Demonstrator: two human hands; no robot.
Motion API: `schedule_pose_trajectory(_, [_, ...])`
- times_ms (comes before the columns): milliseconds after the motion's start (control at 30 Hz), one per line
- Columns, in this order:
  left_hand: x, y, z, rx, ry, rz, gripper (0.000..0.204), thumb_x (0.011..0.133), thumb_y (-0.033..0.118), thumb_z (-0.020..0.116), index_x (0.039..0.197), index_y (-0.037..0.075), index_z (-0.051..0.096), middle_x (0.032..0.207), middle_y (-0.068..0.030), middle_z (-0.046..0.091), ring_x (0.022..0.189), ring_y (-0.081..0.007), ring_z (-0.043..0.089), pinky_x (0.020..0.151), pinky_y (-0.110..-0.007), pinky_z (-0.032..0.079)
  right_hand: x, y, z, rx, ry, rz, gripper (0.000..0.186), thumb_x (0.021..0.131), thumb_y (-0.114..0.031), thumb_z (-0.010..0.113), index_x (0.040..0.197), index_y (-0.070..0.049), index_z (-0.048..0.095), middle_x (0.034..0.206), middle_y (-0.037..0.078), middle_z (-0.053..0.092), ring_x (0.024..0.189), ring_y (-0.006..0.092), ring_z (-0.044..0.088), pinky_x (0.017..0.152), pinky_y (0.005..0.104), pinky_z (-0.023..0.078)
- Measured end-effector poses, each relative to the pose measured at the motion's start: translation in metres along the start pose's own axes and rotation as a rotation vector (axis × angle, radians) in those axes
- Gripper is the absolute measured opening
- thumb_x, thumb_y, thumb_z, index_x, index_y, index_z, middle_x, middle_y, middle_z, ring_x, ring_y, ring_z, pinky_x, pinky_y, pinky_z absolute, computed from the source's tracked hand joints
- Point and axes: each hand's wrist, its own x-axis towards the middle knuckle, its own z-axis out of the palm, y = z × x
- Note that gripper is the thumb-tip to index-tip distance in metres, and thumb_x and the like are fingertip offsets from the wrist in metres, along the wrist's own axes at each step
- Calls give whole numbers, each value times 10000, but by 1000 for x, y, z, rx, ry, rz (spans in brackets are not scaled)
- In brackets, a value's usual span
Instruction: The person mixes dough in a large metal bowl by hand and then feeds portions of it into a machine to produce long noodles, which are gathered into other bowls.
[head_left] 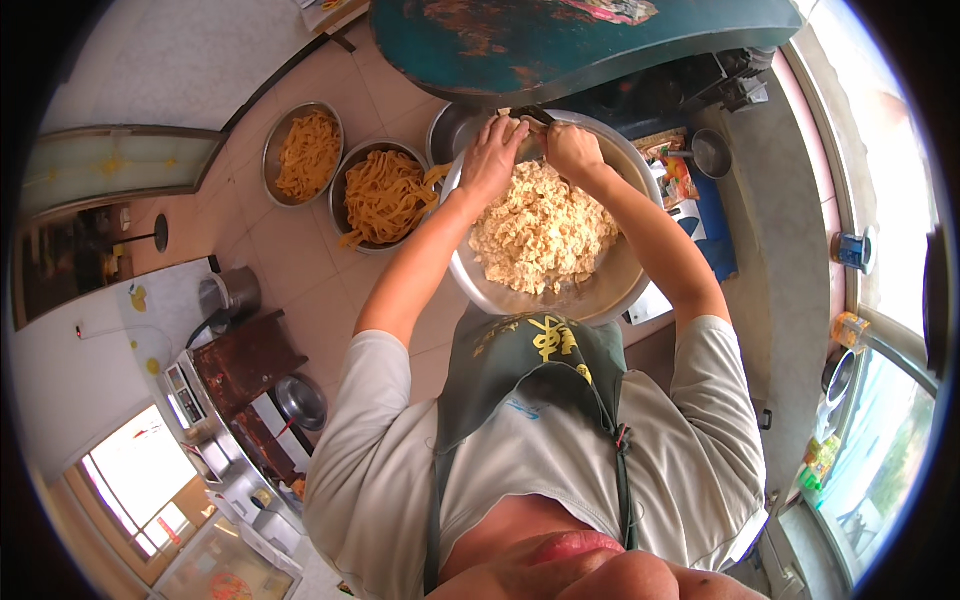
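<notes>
A large metal bowl (470, 277) stands in front of me, heaped with crumbly pale yellow dough (545, 230). Both hands meet near its far rim, just below the teal machine (590, 50). My left hand (490, 158) has its fingers bent and held together there. Closed like a fist, my right hand (575, 153) sits close beside it. A dark, narrow piece (537, 115) shows between the hands; whatever the fingers grip is mostly hidden.
Left of the bowl, two metal bowls of flat yellow noodles (385, 197) rest on the tiled floor. Another metal bowl (452, 130) is partly tucked behind the big one. At right, a small saucepan (710, 155) lies beside a grey counter (775, 190). A brown cabinet (248, 360) stands lower left.
</notes>
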Motion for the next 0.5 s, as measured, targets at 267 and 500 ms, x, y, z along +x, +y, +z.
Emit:
schedule_pose_trajectory(267, [-94, 17, 46, -529, -281, -236, 434, 867, 147, 668, 1272, 61, 538, 1250, -180, 557, 1159, -384, 544, 985, -456, 458, -24, 8, -2, 118, 105, 27, 435, 972, -388, 541, 870, 18, 658, 687, 252, 663, 665, 437, 673, 630, 510, 556])
schedule_pose_trajectory(500, [-71, 19, 127, -443, -323, -444, 435, 769, 254, 787, 1141, 122, 604, 1048, -155, 649, 979, -339, 623, 838, -438, 505, -41, -3, -26, 94, 3, 74, 412, 966, -379, 552, 871, 12, 639, 750, 244, 682, 731, 426, 681, 688, 508, 548])
